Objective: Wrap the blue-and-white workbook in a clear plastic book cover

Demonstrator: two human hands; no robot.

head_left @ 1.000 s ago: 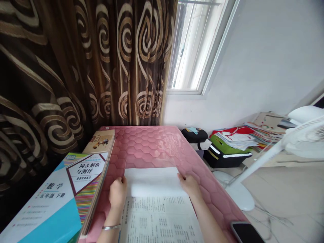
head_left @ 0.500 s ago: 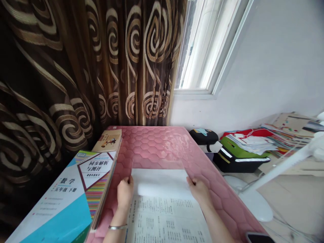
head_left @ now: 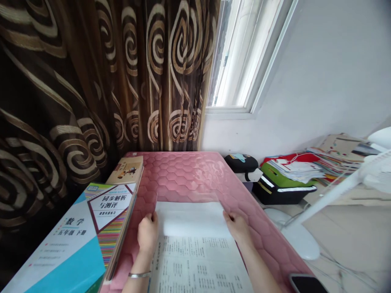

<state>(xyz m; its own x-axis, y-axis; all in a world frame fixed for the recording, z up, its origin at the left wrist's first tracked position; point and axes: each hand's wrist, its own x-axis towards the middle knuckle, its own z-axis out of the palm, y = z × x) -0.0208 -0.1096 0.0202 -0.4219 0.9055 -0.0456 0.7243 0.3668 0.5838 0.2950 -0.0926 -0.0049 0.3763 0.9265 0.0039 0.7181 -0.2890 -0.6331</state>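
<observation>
A large printed paper sheet (head_left: 201, 264) lies before me, covered in small dark text, with a blank white band (head_left: 192, 219) along its far end. Whether that band is a folded-over part or another page, I cannot tell. My left hand (head_left: 148, 232), with a silver bangle on its wrist, is closed on the left edge near the far corner. On the opposite edge, my right hand (head_left: 237, 227) pinches the paper at about the same height. The near end of the sheet runs out of view.
Stacked books (head_left: 76, 240) with a blue and white cover on top stand at the left of the pink table (head_left: 174, 175). A phone (head_left: 307, 283) lies at the lower right. Beyond the right edge are a white lamp (head_left: 297, 240), a black and green box (head_left: 281, 187) and piled papers.
The whole scene has shifted slightly left as my head turned a little right. Both hands keep their hold on the sheet, with little visible movement.
</observation>
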